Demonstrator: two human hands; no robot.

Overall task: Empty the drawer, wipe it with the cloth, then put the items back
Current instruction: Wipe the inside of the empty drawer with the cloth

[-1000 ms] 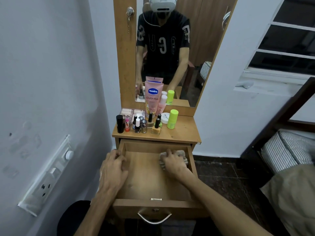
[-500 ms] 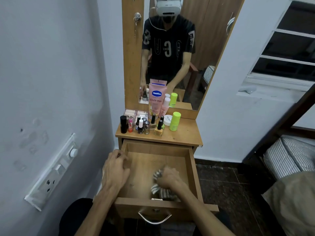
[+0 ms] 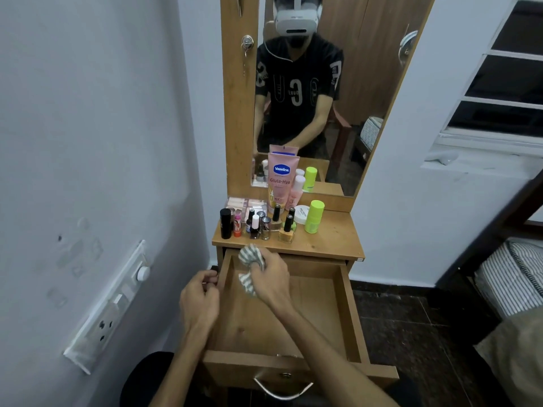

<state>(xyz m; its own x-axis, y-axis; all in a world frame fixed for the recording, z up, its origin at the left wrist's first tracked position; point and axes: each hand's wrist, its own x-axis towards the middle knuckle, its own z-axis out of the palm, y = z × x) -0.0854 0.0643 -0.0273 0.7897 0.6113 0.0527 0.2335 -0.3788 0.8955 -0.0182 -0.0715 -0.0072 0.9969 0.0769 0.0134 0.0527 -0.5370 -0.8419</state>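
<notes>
The wooden drawer is pulled out and holds nothing but my hand and the cloth. My right hand grips a bunched grey-and-white striped cloth at the drawer's far left corner, close to the left wall. My left hand grips the top of the drawer's left wall with curled fingers. On the dresser top stand the removed items: a pink Vaseline tube, several nail polish bottles, a black tube, a green bottle and a white jar.
A mirror rises behind the dresser. A white wall with a switch panel lies close on the left. A striped mattress and dark bed frame stand at the right over dark floor tiles.
My right hand has swept the cloth from the far right, down to the drawer's front, then up to the far left corner. My left hand stays on the left wall.
</notes>
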